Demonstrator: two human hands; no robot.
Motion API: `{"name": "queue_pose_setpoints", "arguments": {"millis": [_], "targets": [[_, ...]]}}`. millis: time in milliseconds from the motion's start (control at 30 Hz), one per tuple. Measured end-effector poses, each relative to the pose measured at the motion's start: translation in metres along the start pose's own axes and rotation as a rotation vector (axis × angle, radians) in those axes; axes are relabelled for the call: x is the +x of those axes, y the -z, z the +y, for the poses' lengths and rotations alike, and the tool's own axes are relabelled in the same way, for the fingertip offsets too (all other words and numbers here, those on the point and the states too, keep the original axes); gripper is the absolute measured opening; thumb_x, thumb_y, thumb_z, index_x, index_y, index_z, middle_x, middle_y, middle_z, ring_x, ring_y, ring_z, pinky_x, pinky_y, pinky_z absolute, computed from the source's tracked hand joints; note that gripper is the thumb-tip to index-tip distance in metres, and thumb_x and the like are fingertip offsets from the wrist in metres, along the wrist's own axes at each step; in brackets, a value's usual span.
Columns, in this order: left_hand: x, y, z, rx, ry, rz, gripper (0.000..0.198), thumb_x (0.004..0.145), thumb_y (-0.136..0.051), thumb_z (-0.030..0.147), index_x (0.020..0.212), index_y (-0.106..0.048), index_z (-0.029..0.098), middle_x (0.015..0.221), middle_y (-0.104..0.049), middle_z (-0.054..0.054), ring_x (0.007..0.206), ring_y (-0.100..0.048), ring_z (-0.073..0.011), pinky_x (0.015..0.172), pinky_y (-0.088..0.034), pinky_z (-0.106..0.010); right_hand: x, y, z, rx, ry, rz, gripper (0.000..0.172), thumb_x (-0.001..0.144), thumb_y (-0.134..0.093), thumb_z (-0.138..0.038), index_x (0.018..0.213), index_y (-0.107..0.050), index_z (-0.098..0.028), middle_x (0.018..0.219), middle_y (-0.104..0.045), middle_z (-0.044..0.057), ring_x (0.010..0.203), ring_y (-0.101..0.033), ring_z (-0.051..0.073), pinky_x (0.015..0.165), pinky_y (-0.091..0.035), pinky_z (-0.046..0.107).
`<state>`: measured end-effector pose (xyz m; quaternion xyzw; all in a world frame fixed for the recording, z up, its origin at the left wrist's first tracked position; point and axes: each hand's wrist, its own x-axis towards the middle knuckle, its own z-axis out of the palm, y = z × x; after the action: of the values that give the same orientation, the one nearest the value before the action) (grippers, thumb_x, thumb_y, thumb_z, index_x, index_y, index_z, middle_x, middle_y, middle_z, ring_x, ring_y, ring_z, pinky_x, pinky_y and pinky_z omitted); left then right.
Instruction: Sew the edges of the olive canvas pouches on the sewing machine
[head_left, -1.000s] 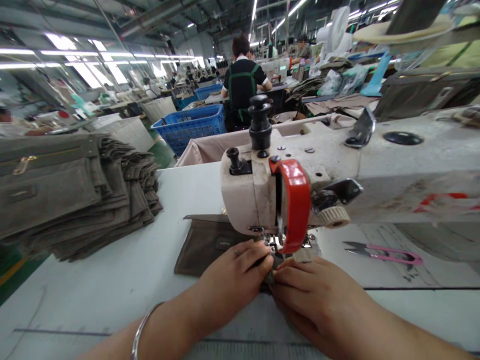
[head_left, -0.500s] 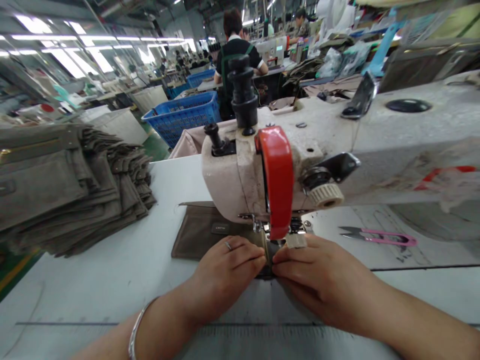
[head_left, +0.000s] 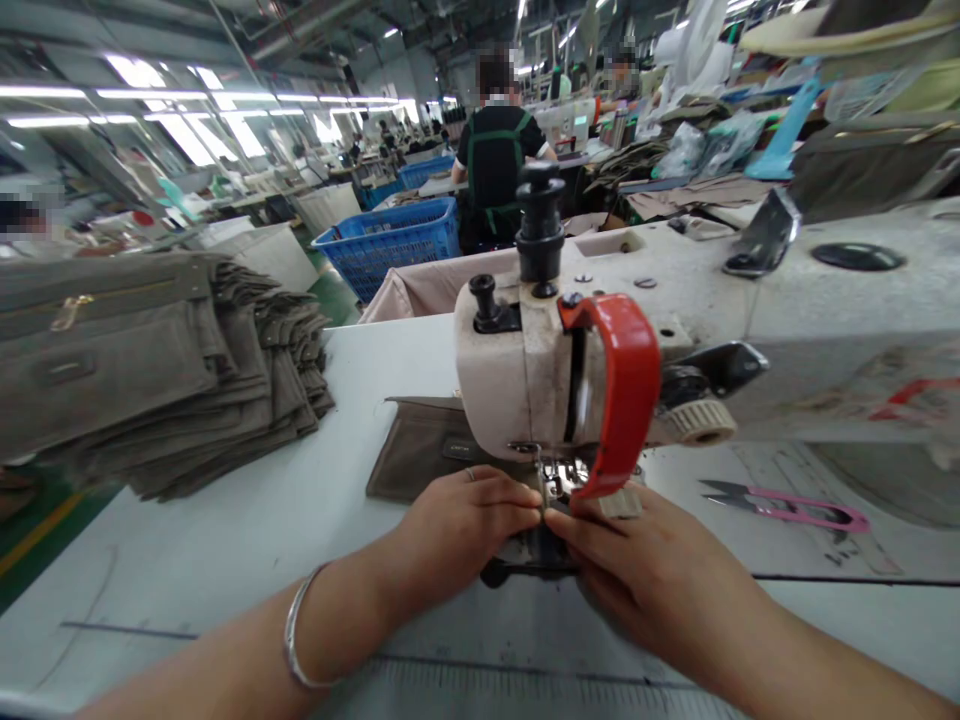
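A cream sewing machine (head_left: 525,370) with a red guard (head_left: 626,390) stands over an olive-brown fabric piece (head_left: 420,455) on the white table (head_left: 210,540). My left hand (head_left: 465,525) lies flat on the fabric just left of the needle and presser foot (head_left: 551,485), fingers pressing it down. From the right, my right hand (head_left: 637,570) pinches the fabric's near edge, fingertips almost meeting the left hand's. A dark strip (head_left: 525,572) shows under both hands.
A tall stack of olive fabric pieces (head_left: 150,370) sits at the table's left. Pink thread snips (head_left: 787,505) lie to the right of the needle. Blue baskets (head_left: 390,245) and a seated person in black (head_left: 499,165) are behind the machine.
Both hands stay pressed together on the fabric by the needle. The dark strip now shows under the hands near the front. The camera view shifted slightly.
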<state>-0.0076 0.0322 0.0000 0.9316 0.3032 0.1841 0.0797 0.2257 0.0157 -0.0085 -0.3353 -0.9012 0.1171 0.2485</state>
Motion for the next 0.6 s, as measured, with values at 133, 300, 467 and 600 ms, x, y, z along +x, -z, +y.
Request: {"name": "queue_pose_setpoints", "arguments": {"millis": [133, 300, 467, 600], "targets": [[0.008, -0.001, -0.009, 0.008, 0.008, 0.042, 0.018, 0.096, -0.052, 0.017, 0.103, -0.067, 0.021, 0.106, -0.071, 0.001, 0.103, -0.063, -0.0149, 0.096, -0.050, -0.030, 0.003, -0.003, 0.001, -0.033, -0.033, 0.001, 0.035, 0.085, -0.048, -0.010, 0.116, -0.065, -0.013, 0.107, -0.063, 0.016, 0.096, -0.057, 0.032, 0.077, -0.054, 0.050], [0.015, -0.002, -0.019, 0.043, 0.017, 0.116, 0.020, 0.097, -0.049, 0.021, 0.099, -0.069, 0.022, 0.103, -0.072, 0.001, 0.099, -0.065, -0.0146, 0.094, -0.051, -0.030, 0.001, -0.005, 0.001, -0.038, -0.045, 0.000, 0.034, 0.086, -0.048, -0.012, 0.114, -0.066, -0.015, 0.105, -0.063, 0.015, 0.096, -0.056, 0.032, 0.079, -0.053, 0.052], [0.019, -0.007, -0.026, 0.152, 0.057, 0.119, 0.015, 0.094, -0.056, 0.024, 0.099, -0.070, 0.024, 0.102, -0.072, 0.001, 0.099, -0.065, -0.0173, 0.092, -0.052, -0.031, 0.000, -0.007, 0.001, -0.028, -0.053, 0.006, 0.034, 0.086, -0.048, -0.013, 0.114, -0.066, -0.015, 0.104, -0.063, 0.014, 0.091, -0.057, 0.031, 0.075, -0.054, 0.051], [0.019, -0.010, -0.029, 0.182, 0.069, 0.096, 0.016, 0.094, -0.055, 0.024, 0.099, -0.071, 0.024, 0.102, -0.072, 0.000, 0.099, -0.065, -0.0188, 0.092, -0.052, -0.033, 0.001, -0.008, 0.002, -0.026, -0.060, 0.024, 0.033, 0.087, -0.049, -0.014, 0.114, -0.067, -0.017, 0.105, -0.063, 0.014, 0.094, -0.056, 0.031, 0.077, -0.053, 0.051]]}}
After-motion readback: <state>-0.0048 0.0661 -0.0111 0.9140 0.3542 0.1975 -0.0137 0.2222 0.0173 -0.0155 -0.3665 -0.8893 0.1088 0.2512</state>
